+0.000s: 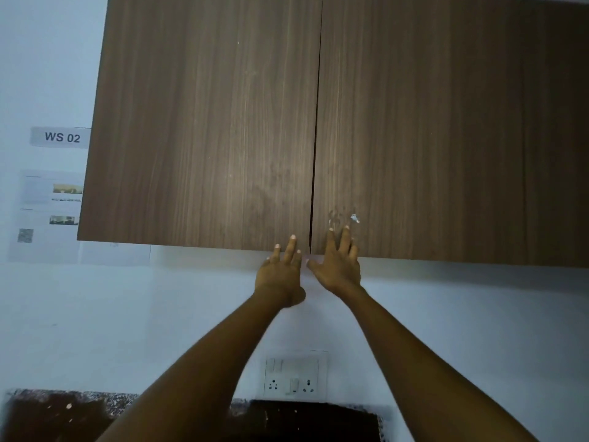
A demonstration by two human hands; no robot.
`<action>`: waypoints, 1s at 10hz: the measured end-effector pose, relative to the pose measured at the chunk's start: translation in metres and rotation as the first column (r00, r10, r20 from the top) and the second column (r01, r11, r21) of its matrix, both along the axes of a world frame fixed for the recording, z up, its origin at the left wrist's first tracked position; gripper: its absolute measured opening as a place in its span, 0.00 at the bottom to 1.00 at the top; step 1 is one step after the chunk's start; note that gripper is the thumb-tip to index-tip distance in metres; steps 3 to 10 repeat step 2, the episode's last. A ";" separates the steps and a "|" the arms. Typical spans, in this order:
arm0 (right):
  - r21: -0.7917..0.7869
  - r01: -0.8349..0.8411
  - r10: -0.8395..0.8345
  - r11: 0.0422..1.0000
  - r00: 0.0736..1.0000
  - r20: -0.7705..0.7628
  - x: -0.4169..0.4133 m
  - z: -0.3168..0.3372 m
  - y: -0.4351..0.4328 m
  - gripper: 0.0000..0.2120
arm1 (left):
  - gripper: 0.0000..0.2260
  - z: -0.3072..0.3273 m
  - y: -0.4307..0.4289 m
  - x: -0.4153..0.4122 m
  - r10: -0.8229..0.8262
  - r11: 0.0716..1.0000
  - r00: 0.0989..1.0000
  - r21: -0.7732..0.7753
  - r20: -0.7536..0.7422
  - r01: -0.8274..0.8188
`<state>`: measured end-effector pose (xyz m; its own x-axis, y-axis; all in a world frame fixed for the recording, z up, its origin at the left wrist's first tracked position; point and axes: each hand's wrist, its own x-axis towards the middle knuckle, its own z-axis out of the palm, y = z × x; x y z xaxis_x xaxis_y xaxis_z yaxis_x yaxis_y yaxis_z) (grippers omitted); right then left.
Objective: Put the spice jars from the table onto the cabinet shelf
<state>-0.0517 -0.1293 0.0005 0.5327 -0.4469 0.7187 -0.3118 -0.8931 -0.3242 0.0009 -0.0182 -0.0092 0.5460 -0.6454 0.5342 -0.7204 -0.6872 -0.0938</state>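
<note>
Your left hand [280,277] reaches up to the cabinet [261,74], fingers straight and spread at the bottom edge of the left door [191,154], just left of the seam [315,154] between the doors. Your right hand [338,269] lies flat at the lower edge of the right door [446,138], just right of that seam. Both grips are released, grasping nothing. The closed doors hide the shelf. Below the cabinet, a socket plate [294,376] sits on the wall above the table [302,422].
</note>
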 end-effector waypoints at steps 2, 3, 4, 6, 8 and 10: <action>-0.115 0.011 -0.034 0.993 0.979 -0.201 -0.049 -0.018 -0.021 0.37 | 0.31 -0.008 0.028 -0.001 0.042 0.997 0.994 -0.067 0.100 -0.036; -0.115 0.011 -0.034 0.993 0.979 -0.201 -0.049 -0.018 -0.021 0.37 | 0.31 -0.008 0.028 -0.001 0.042 0.997 0.994 -0.067 0.100 -0.036; -0.115 0.011 -0.034 0.993 0.979 -0.201 -0.049 -0.018 -0.021 0.37 | 0.31 -0.008 0.028 -0.001 0.042 0.997 0.994 -0.067 0.100 -0.036; -0.115 0.011 -0.034 0.993 0.979 -0.201 -0.049 -0.018 -0.021 0.37 | 0.31 -0.008 0.028 -0.001 0.042 0.997 0.994 -0.067 0.100 -0.036; -0.115 0.011 -0.034 0.993 0.979 -0.201 -0.049 -0.018 -0.021 0.37 | 0.31 -0.008 0.028 -0.001 0.042 0.997 0.994 -0.067 0.100 -0.036; -0.115 0.011 -0.034 0.993 0.979 -0.201 -0.049 -0.018 -0.021 0.37 | 0.31 -0.008 0.028 -0.001 0.042 0.997 0.994 -0.067 0.100 -0.036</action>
